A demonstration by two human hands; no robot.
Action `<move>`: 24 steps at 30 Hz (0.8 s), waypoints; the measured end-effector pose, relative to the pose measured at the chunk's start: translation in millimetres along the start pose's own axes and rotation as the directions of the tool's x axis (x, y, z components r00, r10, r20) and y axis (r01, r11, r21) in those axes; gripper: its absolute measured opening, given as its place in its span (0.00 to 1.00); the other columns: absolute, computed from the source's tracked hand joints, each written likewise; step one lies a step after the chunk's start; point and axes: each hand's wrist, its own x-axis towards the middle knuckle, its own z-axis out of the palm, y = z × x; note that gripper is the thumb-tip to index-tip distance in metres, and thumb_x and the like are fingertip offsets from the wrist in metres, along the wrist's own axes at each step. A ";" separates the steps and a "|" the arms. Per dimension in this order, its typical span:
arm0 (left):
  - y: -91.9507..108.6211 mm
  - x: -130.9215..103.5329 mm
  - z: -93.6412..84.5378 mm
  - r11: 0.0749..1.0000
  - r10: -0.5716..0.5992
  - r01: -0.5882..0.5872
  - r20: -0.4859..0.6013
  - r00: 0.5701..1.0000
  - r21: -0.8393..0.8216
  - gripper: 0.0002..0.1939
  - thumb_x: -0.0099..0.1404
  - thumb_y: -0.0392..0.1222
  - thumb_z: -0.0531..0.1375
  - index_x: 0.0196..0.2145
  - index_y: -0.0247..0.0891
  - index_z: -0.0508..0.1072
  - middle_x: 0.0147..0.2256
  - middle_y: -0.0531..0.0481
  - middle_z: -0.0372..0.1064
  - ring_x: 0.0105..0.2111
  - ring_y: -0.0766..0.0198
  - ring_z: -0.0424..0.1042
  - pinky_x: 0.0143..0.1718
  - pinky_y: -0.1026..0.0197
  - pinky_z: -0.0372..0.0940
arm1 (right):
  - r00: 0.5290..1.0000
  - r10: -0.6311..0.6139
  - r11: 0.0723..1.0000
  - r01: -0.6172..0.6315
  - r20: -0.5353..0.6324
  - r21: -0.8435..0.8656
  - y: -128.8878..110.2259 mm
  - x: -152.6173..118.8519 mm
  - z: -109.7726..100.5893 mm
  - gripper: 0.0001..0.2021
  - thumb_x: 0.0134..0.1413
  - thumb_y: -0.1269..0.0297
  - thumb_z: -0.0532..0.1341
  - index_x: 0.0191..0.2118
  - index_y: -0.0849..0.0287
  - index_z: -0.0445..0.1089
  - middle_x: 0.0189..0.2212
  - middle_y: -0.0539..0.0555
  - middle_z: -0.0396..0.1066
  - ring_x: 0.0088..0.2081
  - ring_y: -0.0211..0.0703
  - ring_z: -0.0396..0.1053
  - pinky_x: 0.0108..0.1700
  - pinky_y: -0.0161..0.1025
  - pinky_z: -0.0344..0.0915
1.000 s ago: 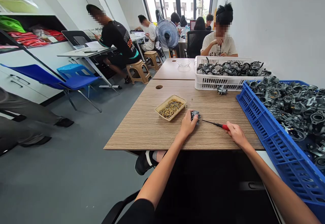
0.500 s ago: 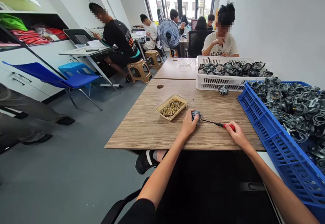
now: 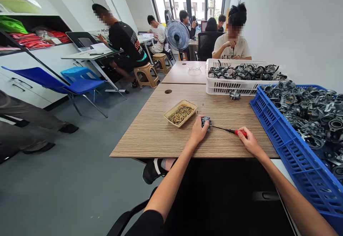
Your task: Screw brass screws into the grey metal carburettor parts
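Observation:
My left hand (image 3: 199,129) is closed around a small grey metal carburetor (image 3: 206,122), held down on the wood-grain table (image 3: 150,136). In my right hand (image 3: 249,141) is a screwdriver (image 3: 229,130) with a red and black handle, its long thin shaft lying almost level. The shaft's tip meets the right side of the carburetor; the exact spot of contact is too small to make out. Just left of my left hand stands a cream tray (image 3: 171,122) filled with small brass-coloured parts (image 3: 182,114).
To the right, a blue crate (image 3: 288,136) is heaped with metal carburetor bodies. A white basket (image 3: 233,86) of carburetors stands at the back, with one loose carburetor (image 3: 235,94) before it. A person (image 3: 233,46) sits opposite; a fan (image 3: 177,35) stands beyond the table.
The view has shifted very slightly. Both hands keep their hold on the carburetor and the screwdriver, with no clear movement between them.

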 end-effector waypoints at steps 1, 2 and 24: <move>0.1 -0.1 -0.2 1.000 -0.004 0.004 0.001 1.000 -0.001 0.12 0.72 0.49 0.52 0.49 0.42 0.64 0.43 0.45 0.73 0.44 0.55 0.73 0.49 0.53 0.66 | 1.000 0.012 1.000 -0.012 0.020 0.014 -0.2 -0.5 -0.8 0.19 0.65 0.41 0.55 0.41 0.53 0.63 0.21 0.43 0.55 0.24 0.41 0.55 0.29 0.40 0.54; 0.3 -0.3 -0.4 1.000 -0.008 0.008 0.001 1.000 -0.001 0.12 0.72 0.49 0.52 0.49 0.42 0.65 0.44 0.45 0.73 0.45 0.55 0.73 0.49 0.53 0.66 | 0.999 0.022 0.999 -0.023 0.037 0.024 -0.2 -0.8 -1.5 0.18 0.64 0.42 0.57 0.44 0.52 0.62 0.20 0.43 0.54 0.23 0.41 0.55 0.28 0.40 0.54; -1.5 -0.5 0.0 1.000 0.003 -0.003 0.001 1.000 0.000 0.13 0.73 0.51 0.51 0.49 0.42 0.64 0.44 0.45 0.73 0.45 0.54 0.73 0.50 0.54 0.66 | 1.000 -0.004 0.999 0.004 -0.012 -0.033 0.1 1.0 0.5 0.23 0.65 0.37 0.52 0.32 0.53 0.61 0.22 0.46 0.55 0.26 0.41 0.55 0.32 0.40 0.54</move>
